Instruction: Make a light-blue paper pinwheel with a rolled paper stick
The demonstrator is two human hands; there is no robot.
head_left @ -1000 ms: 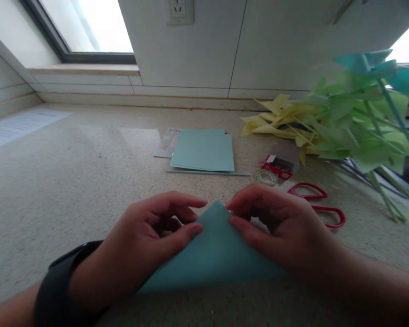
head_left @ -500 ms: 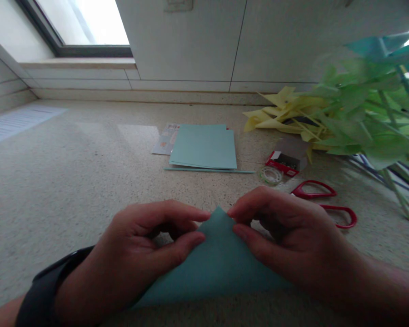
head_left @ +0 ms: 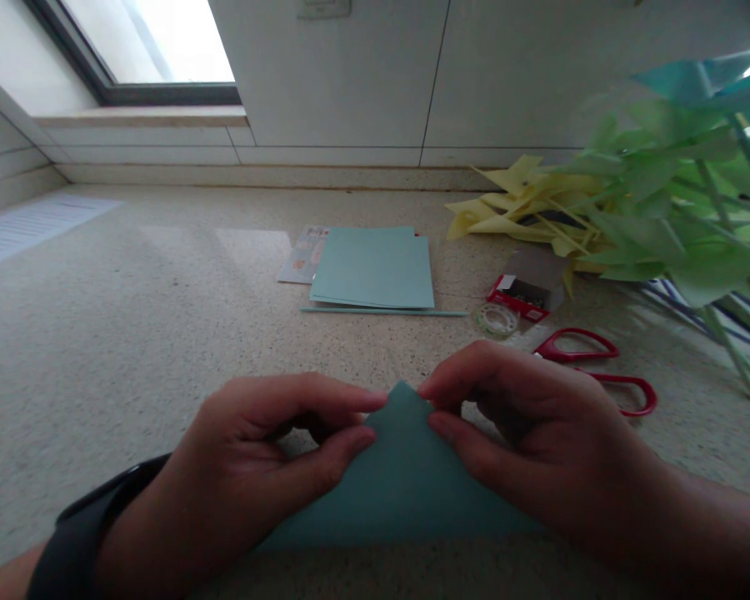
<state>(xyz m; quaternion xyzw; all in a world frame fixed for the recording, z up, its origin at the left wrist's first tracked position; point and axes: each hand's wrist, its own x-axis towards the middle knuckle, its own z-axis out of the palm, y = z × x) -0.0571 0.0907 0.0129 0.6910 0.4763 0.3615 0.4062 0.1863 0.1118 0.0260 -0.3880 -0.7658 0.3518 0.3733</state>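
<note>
Fingers at both edges of teal paper

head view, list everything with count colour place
Triangular paper: one, teal, bottom centre
Sheets: several, pale green, centre
Stick: one, pale green, before sheets
Printed packet: one, grey, partly under sheets
Open box: one, red, right of sheets
Tape roll: one, clear, beside box
Scissors: one, red handles, beside tape roll
Paper shapes: several, yellow, green, blue, right
Printed page: one, white, left
Window: one, dark frame, upper left
Wall plate: one, pale, top
Countertop: one, speckled beige, throughout
Wristband: one, black, left wrist
Left hand: one, paper's left edge
Right hand: one, right edge
</note>
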